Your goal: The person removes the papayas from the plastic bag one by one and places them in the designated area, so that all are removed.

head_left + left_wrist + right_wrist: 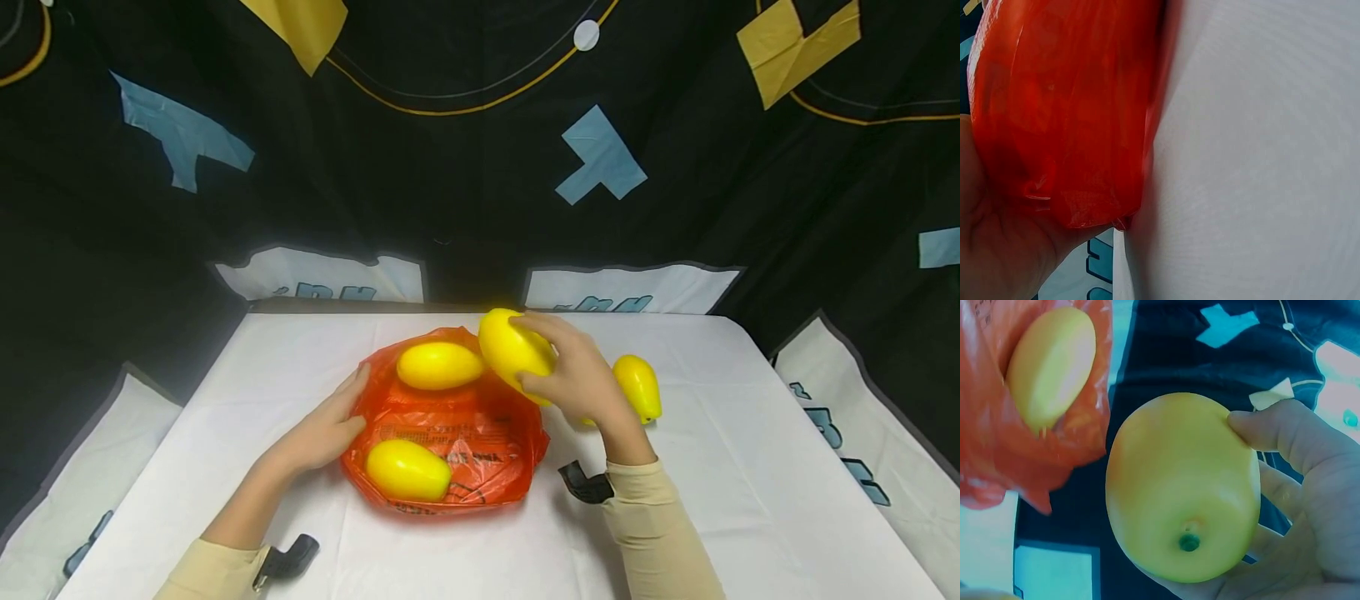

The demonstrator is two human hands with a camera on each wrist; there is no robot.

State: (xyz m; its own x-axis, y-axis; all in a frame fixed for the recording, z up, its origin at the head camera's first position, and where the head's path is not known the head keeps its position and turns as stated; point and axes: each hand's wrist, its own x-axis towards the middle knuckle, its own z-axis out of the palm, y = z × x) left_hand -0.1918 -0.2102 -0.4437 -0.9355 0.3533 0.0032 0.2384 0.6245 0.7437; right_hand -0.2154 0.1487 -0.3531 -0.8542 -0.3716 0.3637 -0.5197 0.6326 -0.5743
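Observation:
A red plastic bag (pixel 480 417) lies spread open on the white table, with one yellow mango (pixel 440 366) at its far side and another yellow mango (pixel 408 471) at its near left. My left hand (pixel 330 425) rests along the bag's left side, its fingers straight and thumb apart; in the left wrist view the red plastic (pixel 1066 112) covers part of the palm. A third yellow mango (pixel 1182 487), with a small green stem spot, is held by my right hand (pixel 573 367) above the bag's far right rim. Its thumb and fingers span the fruit.
To the right of the right hand, a yellow fruit (pixel 637 387) lies on the white tabletop (pixel 750 467). A sliver of yellow shows beside it, mostly hidden by the hand. Behind the table hangs a black patterned cloth (pixel 465 183).

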